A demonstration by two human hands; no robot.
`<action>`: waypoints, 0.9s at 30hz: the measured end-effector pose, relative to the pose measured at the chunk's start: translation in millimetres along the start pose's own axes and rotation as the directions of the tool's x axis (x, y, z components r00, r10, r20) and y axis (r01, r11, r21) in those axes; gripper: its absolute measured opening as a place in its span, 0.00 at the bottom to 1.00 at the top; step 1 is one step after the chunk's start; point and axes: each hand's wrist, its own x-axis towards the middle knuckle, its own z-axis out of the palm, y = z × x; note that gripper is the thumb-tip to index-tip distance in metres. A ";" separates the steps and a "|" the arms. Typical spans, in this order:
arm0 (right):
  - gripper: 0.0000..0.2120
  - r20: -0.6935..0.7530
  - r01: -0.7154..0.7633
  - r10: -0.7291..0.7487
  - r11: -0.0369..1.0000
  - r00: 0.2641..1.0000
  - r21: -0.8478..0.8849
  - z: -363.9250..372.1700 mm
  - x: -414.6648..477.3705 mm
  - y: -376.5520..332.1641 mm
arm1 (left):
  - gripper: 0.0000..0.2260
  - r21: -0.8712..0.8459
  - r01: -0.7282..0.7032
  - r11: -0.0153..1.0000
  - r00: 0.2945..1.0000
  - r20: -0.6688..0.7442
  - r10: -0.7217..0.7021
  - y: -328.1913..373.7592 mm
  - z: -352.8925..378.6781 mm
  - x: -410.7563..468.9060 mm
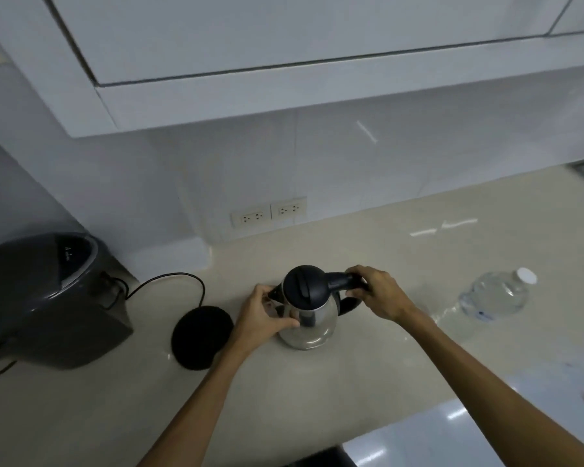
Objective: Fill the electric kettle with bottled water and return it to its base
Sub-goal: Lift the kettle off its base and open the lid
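A steel electric kettle (312,323) with a black lid stands upright on the beige counter (317,392), lid closed. My right hand (378,293) grips its black handle at the top. My left hand (267,313) holds the kettle's left side by the spout. The round black base (201,337) lies on the counter to the kettle's left, apart from it, with its cord running back. A clear water bottle (497,294) with a white cap lies on its side to the right.
A dark grey appliance (48,298) sits at the left edge of the counter with cables around it. Two wall sockets (268,212) are on the white backsplash. White upper cabinets (284,62) hang overhead. The counter's front edge runs at lower right.
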 end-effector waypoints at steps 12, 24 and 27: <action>0.17 0.026 -0.050 0.048 0.996 0.999 0.070 -7.7 -10.5 65.6 | 0.37 -0.010 0.034 0.999 0.999 -0.003 -0.034 2.0 65.9 0.6; 0.25 -0.075 -0.042 0.055 0.985 0.996 0.166 -19.9 -7.6 35.9 | 0.53 -0.019 -0.073 0.997 0.991 0.109 0.075 5.8 57.1 13.1; 0.19 -0.159 0.108 -0.071 0.966 0.985 0.236 -5.9 -6.8 -1.6 | 0.59 -0.016 -0.124 0.992 0.980 0.156 0.125 18.4 55.7 19.7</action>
